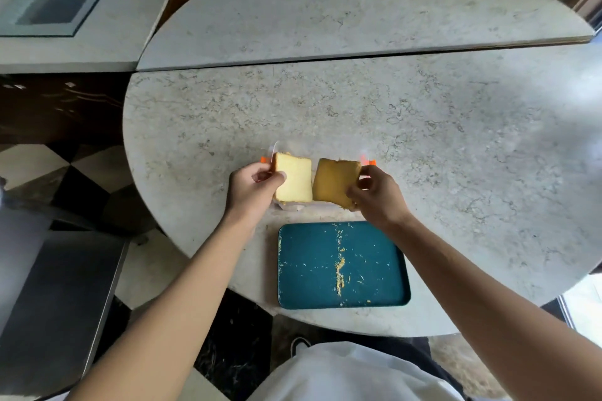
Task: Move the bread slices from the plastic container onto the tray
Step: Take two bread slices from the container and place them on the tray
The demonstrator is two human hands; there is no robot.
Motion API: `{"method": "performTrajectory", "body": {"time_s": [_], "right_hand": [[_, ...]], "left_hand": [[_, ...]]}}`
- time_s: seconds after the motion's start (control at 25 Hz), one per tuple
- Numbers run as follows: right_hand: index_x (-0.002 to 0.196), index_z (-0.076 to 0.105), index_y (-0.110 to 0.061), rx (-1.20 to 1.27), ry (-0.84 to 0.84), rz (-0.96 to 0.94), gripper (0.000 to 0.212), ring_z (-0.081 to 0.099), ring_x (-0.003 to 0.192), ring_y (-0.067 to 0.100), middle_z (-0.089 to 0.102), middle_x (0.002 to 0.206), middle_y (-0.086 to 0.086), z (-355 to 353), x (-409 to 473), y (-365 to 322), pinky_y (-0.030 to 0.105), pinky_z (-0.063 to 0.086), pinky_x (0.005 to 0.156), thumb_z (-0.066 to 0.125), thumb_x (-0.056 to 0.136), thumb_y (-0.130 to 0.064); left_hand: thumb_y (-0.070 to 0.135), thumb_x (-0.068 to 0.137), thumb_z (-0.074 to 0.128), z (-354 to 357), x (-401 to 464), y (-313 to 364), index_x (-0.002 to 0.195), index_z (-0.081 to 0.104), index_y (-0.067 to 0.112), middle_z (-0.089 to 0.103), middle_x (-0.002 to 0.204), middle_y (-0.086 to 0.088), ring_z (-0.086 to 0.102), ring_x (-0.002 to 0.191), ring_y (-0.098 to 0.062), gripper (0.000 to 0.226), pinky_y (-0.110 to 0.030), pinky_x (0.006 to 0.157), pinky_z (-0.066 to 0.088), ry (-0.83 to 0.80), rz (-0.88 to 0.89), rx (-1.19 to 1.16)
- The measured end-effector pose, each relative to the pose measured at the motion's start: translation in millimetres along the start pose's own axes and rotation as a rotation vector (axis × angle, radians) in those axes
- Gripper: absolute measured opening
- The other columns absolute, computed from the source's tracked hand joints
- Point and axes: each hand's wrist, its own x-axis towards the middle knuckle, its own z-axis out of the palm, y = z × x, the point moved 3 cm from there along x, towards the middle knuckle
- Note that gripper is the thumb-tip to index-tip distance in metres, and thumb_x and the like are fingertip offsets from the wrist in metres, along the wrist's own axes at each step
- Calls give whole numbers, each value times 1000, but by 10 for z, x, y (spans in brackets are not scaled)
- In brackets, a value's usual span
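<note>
Head view showed us both of our hands out over the marble table (423,127), each with a slice of bread. Our left hand (252,187) had its thumb and fingers pinched on the left edge of a pale yellow slice (294,181), cut face up. Our right hand (374,194) pinched the right edge of a darker, browner slice (332,184) in the same way. The two slices sat side by side, their inner edges touching or very nearly so; we could not tell which.

Both slices were over the clear plastic container (290,207), most of it hidden beneath them. We saw only a strip of its near rim and a bit of its far left corner, with an orange clip (264,159) at the left and another orange clip (369,161) at the right. Whether the slices still rested in the container or were lifted clear, we could not tell.

The teal tray (306,270) lay on the table just nearer to us than the container, apart from it. It held no slices, only crumbs (339,265), thickest in a line down its middle.
</note>
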Motion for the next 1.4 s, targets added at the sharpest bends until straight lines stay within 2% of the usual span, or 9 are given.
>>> {"method": "performTrajectory", "body": {"time_s": [0.16, 0.28, 0.4, 0.52, 0.72, 0.92, 1.12, 1.24, 1.4], "right_hand": [[106, 65, -14, 159, 27, 16, 19, 70, 69, 22, 75, 92, 9, -118, -270, 148, 38, 56, 61, 63, 87, -13], [105, 66, -14, 294, -32, 61, 16, 71, 74, 23, 76, 92, 13, -156, -463, 362, 35, 60, 65, 64, 90, -9], [103, 67, -13, 338, -67, 147, 15, 72, 76, 18, 75, 94, 13, -168, -651, 704, 28, 58, 62, 63, 91, -4], [100, 66, -15, 273, -16, 255, 16, 70, 78, 20, 73, 96, 13, -191, -734, 1053, 35, 59, 65, 63, 90, -3], [108, 65, -11, 139, 21, 393, 20, 70, 89, 31, 71, 98, 12, -184, -657, 1408, 54, 60, 80, 62, 89, -9], [118, 64, -11, 75, -12, 419, 30, 69, 85, 24, 69, 96, 5, -125, -451, 1420, 53, 61, 78, 59, 88, -12], [133, 53, -11, -295, -42, 326, 47, 60, 77, 20, 69, 105, 7, -108, -330, 1330, 29, 44, 55, 55, 87, -20], [140, 43, -10, -510, -69, 270, 55, 61, 99, 30, 62, 122, 14, -111, -326, 1303, 35, 48, 73, 54, 88, -24], [138, 43, -11, -702, -90, 241, 53, 59, 106, 33, 56, 127, 13, -84, -371, 1227, 38, 47, 71, 54, 88, -26]], "left_hand": [[4, 84, 72, -171, -243, -112, 85, 73, 13, 78, 87, -6, 71, 85, -23, 9, -43, 76, 59, -28, -112, -279], [0, 87, 68, -223, -434, -316, 88, 71, 7, 77, 96, -14, 74, 87, -25, 8, -41, 69, 62, -122, -200, -451], [0, 89, 65, -158, -644, -661, 94, 72, 5, 78, 97, -16, 75, 86, -25, 10, -36, 63, 61, -166, -297, -434], [0, 88, 67, -30, -747, -1005, 98, 72, 3, 78, 96, -15, 75, 88, -27, 12, -40, 68, 63, -165, -399, -374], [-1, 87, 70, 158, -644, -1375, 114, 65, 1, 75, 103, -18, 73, 94, -33, 27, -49, 75, 62, -115, -523, -209], [2, 87, 71, 243, -498, -1480, 114, 67, 3, 73, 100, -11, 72, 92, -27, 27, -47, 76, 63, -75, -531, -59], [13, 84, 67, 206, -452, -1371, 110, 73, 10, 76, 93, -2, 71, 86, -23, 27, -45, 80, 61, -90, -353, 441], [18, 83, 64, 254, -474, -1273, 92, 72, 11, 77, 88, -3, 70, 77, -25, 14, -42, 68, 58, -200, -189, 739], [24, 88, 65, 358, -530, -1214, 114, 64, 11, 70, 110, -8, 65, 94, -28, 29, -36, 74, 51, -210, -75, 959]]}}
